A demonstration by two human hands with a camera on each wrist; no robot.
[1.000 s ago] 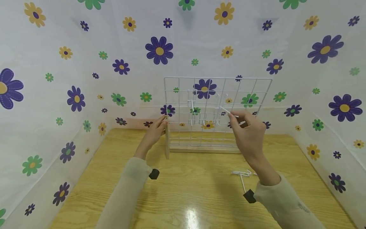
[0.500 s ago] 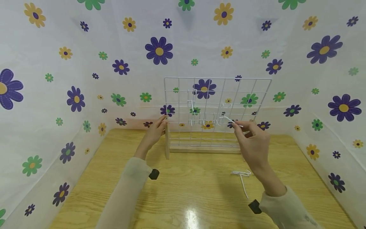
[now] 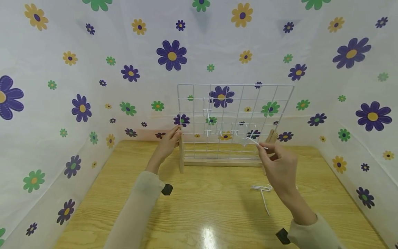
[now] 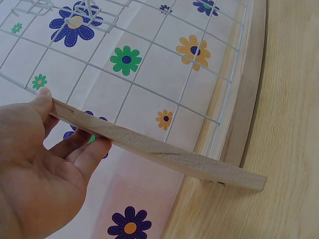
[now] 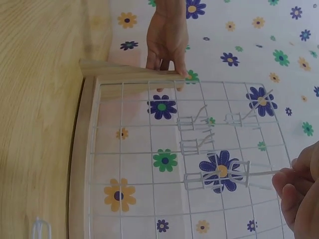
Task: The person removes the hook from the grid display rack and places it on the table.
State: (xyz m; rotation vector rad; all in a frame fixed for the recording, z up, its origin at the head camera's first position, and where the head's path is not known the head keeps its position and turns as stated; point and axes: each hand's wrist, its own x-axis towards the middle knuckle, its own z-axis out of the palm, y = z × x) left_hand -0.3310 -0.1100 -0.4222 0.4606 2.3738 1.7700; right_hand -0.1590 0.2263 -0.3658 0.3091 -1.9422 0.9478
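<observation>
A white wire grid panel stands upright in a wooden frame on the table. My left hand grips the top of the frame's left wooden post, thumb on one side and fingers on the other. Between thumb and fingers, my right hand pinches the straight prong of a white wire hook. The hook's bracket end is at the grid's lower right in the head view; whether it touches the wires I cannot tell. Several similar hooks hang on the grid, one higher than the others.
Loose white wire hooks lie on the wooden table, in front of the frame's right side. Behind and beside the table hangs a white flowered cloth. The right wooden post stands near my right hand.
My right hand has moved down and to the right across the grid, carrying the hook with it. The left hand keeps its grip on the post.
</observation>
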